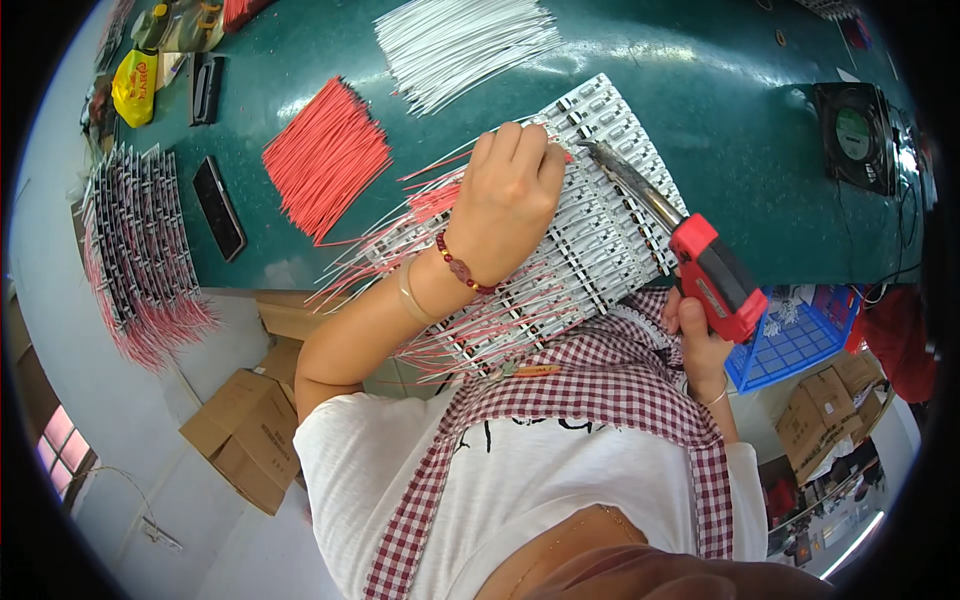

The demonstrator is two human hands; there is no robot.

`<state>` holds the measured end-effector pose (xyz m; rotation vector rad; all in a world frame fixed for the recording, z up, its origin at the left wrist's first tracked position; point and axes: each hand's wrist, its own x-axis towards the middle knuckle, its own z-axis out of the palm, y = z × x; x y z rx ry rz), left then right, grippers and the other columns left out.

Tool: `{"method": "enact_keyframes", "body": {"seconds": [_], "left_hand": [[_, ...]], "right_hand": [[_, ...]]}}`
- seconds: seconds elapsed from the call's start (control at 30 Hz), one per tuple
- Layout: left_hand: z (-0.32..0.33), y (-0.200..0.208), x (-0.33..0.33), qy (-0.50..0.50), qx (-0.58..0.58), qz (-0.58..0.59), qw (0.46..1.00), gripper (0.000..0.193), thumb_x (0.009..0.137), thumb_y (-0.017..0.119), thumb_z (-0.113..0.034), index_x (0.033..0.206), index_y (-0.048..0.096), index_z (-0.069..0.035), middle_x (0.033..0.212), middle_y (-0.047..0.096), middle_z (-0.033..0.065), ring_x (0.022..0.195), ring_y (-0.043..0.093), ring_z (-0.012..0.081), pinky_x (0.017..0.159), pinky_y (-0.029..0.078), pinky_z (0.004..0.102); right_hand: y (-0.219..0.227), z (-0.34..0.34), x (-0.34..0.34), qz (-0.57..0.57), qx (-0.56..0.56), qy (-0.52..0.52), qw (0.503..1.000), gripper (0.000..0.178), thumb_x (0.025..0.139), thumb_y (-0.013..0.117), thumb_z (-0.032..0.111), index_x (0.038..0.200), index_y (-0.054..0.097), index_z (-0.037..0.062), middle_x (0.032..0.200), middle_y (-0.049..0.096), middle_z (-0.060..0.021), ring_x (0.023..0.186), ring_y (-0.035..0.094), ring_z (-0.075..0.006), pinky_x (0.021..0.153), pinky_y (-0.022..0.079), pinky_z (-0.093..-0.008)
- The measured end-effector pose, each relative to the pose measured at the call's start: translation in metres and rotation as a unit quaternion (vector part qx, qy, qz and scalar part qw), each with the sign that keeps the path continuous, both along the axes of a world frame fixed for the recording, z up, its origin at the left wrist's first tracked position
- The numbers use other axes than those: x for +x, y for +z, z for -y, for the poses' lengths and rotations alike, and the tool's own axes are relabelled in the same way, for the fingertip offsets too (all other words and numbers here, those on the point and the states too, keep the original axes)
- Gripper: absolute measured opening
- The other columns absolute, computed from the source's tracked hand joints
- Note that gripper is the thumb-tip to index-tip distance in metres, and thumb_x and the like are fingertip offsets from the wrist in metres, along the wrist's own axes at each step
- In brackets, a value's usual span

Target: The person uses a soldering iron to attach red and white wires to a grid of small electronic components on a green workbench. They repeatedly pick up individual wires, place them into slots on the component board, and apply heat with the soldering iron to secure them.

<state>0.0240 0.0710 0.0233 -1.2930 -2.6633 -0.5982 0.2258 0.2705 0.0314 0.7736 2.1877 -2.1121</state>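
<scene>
A panel of rows of small white circuit boards (625, 150) lies tilted across the table's front edge, with red and white wires (350, 265) sticking out along its left side. My left hand (508, 195) is closed over the panel, fingers bunched on red wires (432, 203); one red end shows by the fingertips, which are mostly hidden. In my right hand (697, 340) is a red-and-black soldering gun (715, 275), gripped by its handle. Its metal tip reaches the panel just right of my left fingers; whether it touches cannot be made out.
A red wire pile (328, 158) and a white wire pile (465, 45) lie on the green table (740, 60). Leftward are a phone (218, 208) and a stack of wired boards (140, 245). A black fan (855, 138) stands right, above a blue basket (795, 340). Pliers (530, 370) lie near my apron.
</scene>
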Motion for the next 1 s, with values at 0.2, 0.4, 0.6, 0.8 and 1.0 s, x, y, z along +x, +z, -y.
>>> {"method": "enact_keyframes", "body": {"seconds": [0.2,0.4,0.6,0.8,1.0], "left_hand": [[-0.001,-0.002,0.001,0.003,0.014,-0.01,1.0,0.022,0.074,0.062,-0.002,0.095,0.067,0.0,0.08,0.048,0.0074,0.077,0.05,0.0235,0.067,0.04,0.0352],[-0.003,-0.001,0.003,0.007,-0.003,-0.013,1.0,0.021,0.074,0.063,-0.002,0.094,0.067,0.001,0.081,0.048,0.0075,0.078,0.05,0.0235,0.068,0.04,0.0351],[-0.005,0.003,0.006,0.014,-0.033,-0.03,0.999,0.02,0.074,0.062,-0.003,0.094,0.066,0.0,0.081,0.048,0.0071,0.079,0.051,0.0232,0.068,0.04,0.0351],[0.0,0.006,0.006,-0.009,0.019,-0.051,0.998,0.026,0.074,0.062,-0.002,0.099,0.067,0.0,0.079,0.048,0.006,0.075,0.05,0.0226,0.067,0.041,0.0343],[-0.001,-0.002,0.018,0.0,0.045,-0.003,0.999,0.026,0.072,0.063,0.0,0.098,0.069,0.0,0.077,0.049,0.0061,0.073,0.05,0.0222,0.066,0.042,0.0342]], "right_hand": [[-0.014,-0.003,0.004,0.032,0.041,0.033,0.998,0.021,0.086,0.072,0.011,0.103,0.067,0.0012,0.09,0.068,-0.0046,0.08,0.063,-0.0123,0.072,0.051,-0.0286],[-0.009,-0.001,0.004,0.007,0.036,0.049,0.998,0.016,0.089,0.067,0.009,0.103,0.066,0.0002,0.09,0.066,-0.003,0.08,0.061,-0.0103,0.071,0.05,-0.028],[0.002,0.004,0.002,-0.01,0.024,0.019,0.999,0.032,0.094,0.062,0.024,0.113,0.058,-0.0021,0.076,0.058,-0.004,0.063,0.051,-0.0096,0.057,0.043,-0.0253],[-0.002,0.006,0.007,-0.029,0.017,-0.006,0.999,0.047,0.094,0.063,0.035,0.12,0.054,-0.0021,0.071,0.056,-0.0054,0.057,0.048,-0.0095,0.052,0.04,-0.0246],[-0.008,0.001,0.012,-0.021,0.018,0.02,0.999,0.046,0.094,0.063,0.035,0.119,0.054,-0.0021,0.071,0.056,-0.0054,0.057,0.048,-0.0097,0.051,0.04,-0.0247]]}}
